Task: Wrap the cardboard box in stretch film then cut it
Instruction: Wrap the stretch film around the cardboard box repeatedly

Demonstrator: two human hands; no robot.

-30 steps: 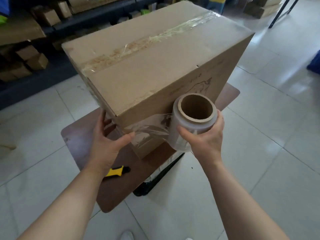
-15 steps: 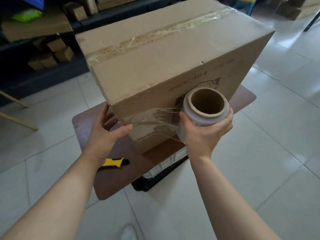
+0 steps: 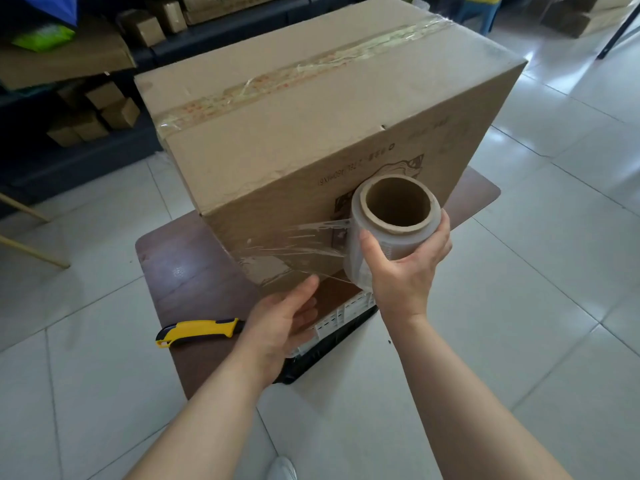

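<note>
The cardboard box is sitting on the table. The right hand is gripping the film roll beside it. The left hand, its grip loose, is touching the film. Wrapping is just starting, and the knife is lying unused.

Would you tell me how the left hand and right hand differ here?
The right hand curls round the stretch film roll; the left hand is open, holding nothing. The right hand is higher, beside the cardboard box; the left hand sits lower, at its bottom corner. Both are bare.
</note>
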